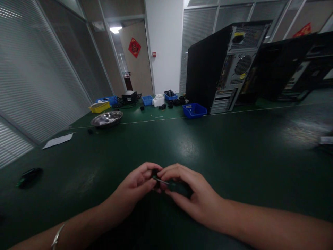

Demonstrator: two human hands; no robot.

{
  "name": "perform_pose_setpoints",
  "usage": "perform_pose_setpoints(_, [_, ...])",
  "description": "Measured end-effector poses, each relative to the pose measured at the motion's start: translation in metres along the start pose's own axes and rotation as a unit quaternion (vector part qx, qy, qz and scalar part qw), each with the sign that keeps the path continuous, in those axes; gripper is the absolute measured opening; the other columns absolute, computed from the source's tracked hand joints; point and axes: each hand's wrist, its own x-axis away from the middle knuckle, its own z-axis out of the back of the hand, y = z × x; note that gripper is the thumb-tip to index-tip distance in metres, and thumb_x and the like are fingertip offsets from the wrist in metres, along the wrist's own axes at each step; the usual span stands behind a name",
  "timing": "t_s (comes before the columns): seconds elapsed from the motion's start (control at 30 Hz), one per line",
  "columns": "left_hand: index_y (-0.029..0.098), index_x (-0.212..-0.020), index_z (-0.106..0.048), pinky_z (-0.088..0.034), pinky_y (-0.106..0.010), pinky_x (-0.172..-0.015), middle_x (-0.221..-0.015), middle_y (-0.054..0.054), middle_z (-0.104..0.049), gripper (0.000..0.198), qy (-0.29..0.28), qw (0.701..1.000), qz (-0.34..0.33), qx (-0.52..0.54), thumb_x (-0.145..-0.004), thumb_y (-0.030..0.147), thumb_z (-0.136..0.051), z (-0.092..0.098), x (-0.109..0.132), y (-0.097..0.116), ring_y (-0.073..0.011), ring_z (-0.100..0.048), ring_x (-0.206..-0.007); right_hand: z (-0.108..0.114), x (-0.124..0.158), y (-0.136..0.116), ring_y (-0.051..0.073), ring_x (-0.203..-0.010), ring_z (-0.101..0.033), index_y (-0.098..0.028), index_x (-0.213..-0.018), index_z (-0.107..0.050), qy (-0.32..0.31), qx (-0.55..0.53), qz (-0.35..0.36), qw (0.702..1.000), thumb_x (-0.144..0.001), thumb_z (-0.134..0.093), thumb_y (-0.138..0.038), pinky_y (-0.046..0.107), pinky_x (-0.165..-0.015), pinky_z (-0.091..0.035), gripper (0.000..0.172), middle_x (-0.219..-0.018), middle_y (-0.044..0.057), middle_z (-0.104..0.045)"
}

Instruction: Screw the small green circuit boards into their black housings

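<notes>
Close together over the near part of the green table (145,142), both of my hands are at work. My left hand (140,180) pinches a small black part (155,172), mostly covered by the fingers, so its exact kind cannot be made out. In my right hand (192,187) is a screwdriver (163,181) with a thin metal shaft and a dark handle. The shaft points left, its tip at the black part near my left thumb. Right fingertips also reach to the part's edge.
At far left on the table lies a small black-and-green object (30,176), near a white sheet (57,141). Farther back stand a metal bowl (107,119), a yellow tray (100,107), a blue bin (194,111) and a white device (158,100). Black computer cases (208,66) stand back right.
</notes>
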Motion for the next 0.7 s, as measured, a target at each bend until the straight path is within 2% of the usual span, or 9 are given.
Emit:
perform_pose_setpoints(0.07, [0.015, -0.109, -0.065, -0.047, -0.029, -0.077, -0.096, -0.009, -0.070, 0.025, 0.065, 0.998, -0.026, 0.006, -0.084, 0.016, -0.066, 0.012, -0.006, 0.005, -0.0188, -0.061, -0.085, 0.002, -0.001, 0.000, 0.018, -0.102, -0.062, -0.017, -0.113, -0.059, 0.012, 0.013, -0.011, 1.000, -0.086, -0.059, -0.001, 0.032, -0.091, -0.049, 0.032, -0.109, 0.007, -0.065])
perform_pose_setpoints(0.17, [0.012, -0.111, -0.068, -0.048, -0.025, -0.071, -0.096, -0.011, -0.070, 0.026, 0.230, 0.969, -0.085, 0.013, -0.087, 0.009, -0.058, 0.044, -0.018, 0.020, -0.0165, -0.060, -0.079, 0.005, -0.002, 0.000, 0.020, -0.097, -0.062, -0.016, -0.111, -0.061, 0.017, 0.037, -0.043, 0.998, -0.086, -0.059, -0.003, 0.033, -0.087, -0.050, 0.028, -0.105, 0.008, -0.065])
perform_pose_setpoints(0.2, [0.011, -0.109, -0.069, -0.049, -0.024, -0.069, -0.092, -0.010, -0.069, 0.025, 0.293, 0.949, -0.114, 0.022, -0.088, 0.007, -0.055, 0.058, -0.021, 0.026, -0.0161, -0.060, -0.078, 0.006, -0.002, 0.000, 0.020, -0.095, -0.062, -0.016, -0.109, -0.061, 0.015, 0.039, -0.051, 0.998, -0.086, -0.059, -0.004, 0.034, -0.085, -0.051, 0.026, -0.103, 0.008, -0.065])
perform_pose_setpoints(0.23, [0.011, -0.106, -0.069, -0.049, -0.022, -0.067, -0.089, -0.009, -0.069, 0.025, 0.331, 0.933, -0.140, 0.026, -0.090, 0.005, -0.051, 0.074, -0.024, 0.032, -0.0147, -0.060, -0.076, 0.007, -0.001, 0.000, 0.020, -0.093, -0.063, -0.015, -0.108, -0.062, 0.013, 0.039, -0.057, 0.998, -0.086, -0.059, -0.005, 0.034, -0.084, -0.051, 0.024, -0.101, 0.008, -0.065])
perform_pose_setpoints(0.37, [0.011, -0.091, -0.066, -0.046, -0.017, -0.057, -0.080, -0.003, -0.063, 0.029, 0.450, 0.873, -0.185, 0.034, -0.095, 0.003, -0.039, 0.140, -0.024, 0.050, -0.0088, -0.055, -0.063, 0.007, 0.000, -0.001, 0.019, -0.089, -0.064, -0.014, -0.105, -0.063, 0.002, 0.027, -0.069, 0.997, -0.087, -0.060, -0.007, 0.032, -0.080, -0.051, 0.020, -0.098, 0.007, -0.066])
perform_pose_setpoints(0.43, [0.011, -0.095, -0.064, -0.050, -0.021, -0.059, -0.086, -0.002, -0.063, 0.016, 0.488, 0.852, -0.189, 0.032, -0.096, 0.012, -0.048, 0.166, -0.017, 0.055, -0.0107, -0.058, -0.066, 0.007, -0.001, 0.000, 0.019, -0.089, -0.064, -0.014, -0.105, -0.064, -0.001, 0.019, -0.073, 0.997, -0.087, -0.061, -0.007, 0.031, -0.080, -0.051, 0.019, -0.098, 0.007, -0.066])
perform_pose_setpoints(0.5, [0.012, -0.107, -0.062, -0.055, -0.032, -0.068, -0.101, -0.005, -0.065, 0.018, 0.513, 0.836, -0.194, 0.026, -0.094, 0.024, -0.057, 0.183, -0.010, 0.057, -0.0175, -0.064, -0.080, 0.007, -0.002, 0.000, 0.019, -0.089, -0.064, -0.014, -0.104, -0.064, -0.001, 0.013, -0.079, 0.997, -0.087, -0.061, -0.007, 0.030, -0.080, -0.051, 0.019, -0.098, 0.007, -0.067])
perform_pose_setpoints(0.57, [0.014, -0.115, -0.060, -0.056, -0.039, -0.077, -0.113, -0.008, -0.063, 0.027, 0.529, 0.825, -0.199, 0.018, -0.093, 0.029, -0.059, 0.193, -0.004, 0.058, -0.0227, -0.065, -0.092, 0.007, -0.002, 0.001, 0.019, -0.090, -0.064, -0.013, -0.103, -0.065, 0.000, 0.011, -0.085, 0.996, -0.087, -0.061, -0.007, 0.031, -0.080, -0.051, 0.018, -0.097, 0.008, -0.067])
perform_pose_setpoints(0.7, [0.014, -0.115, -0.060, -0.056, -0.039, -0.078, -0.114, -0.008, -0.063, 0.026, 0.532, 0.822, -0.206, 0.004, -0.093, 0.027, -0.059, 0.199, -0.003, 0.055, -0.0226, -0.065, -0.093, 0.008, -0.002, 0.001, 0.019, -0.090, -0.065, -0.013, -0.103, -0.065, -0.004, 0.008, -0.092, 0.996, -0.087, -0.060, -0.007, 0.031, -0.081, -0.051, 0.017, -0.097, 0.008, -0.067])
